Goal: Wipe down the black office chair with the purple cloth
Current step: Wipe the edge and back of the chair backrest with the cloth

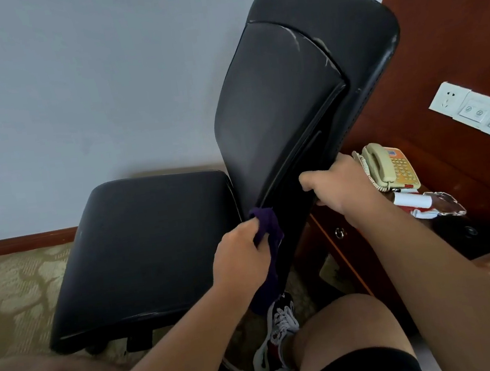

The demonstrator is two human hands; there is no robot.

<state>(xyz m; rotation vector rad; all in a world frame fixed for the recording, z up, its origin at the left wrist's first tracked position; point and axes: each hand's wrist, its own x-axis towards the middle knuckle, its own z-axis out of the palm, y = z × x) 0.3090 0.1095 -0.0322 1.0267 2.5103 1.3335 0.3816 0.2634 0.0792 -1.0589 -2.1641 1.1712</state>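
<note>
The black office chair stands in front of me, its seat at the left and its tall backrest rising toward the upper right. My left hand grips the purple cloth and holds it against the lower near edge of the backrest, where the back meets the seat. The cloth's tail hangs down below that hand. My right hand grips the lower right edge of the backrest. Worn pale scuffs mark the upper part of the backrest.
A wooden nightstand stands right of the chair with a beige telephone and small items on it. A dark wood panel with white wall switches rises behind. Patterned carpet covers the floor; my knees and sneakers are below.
</note>
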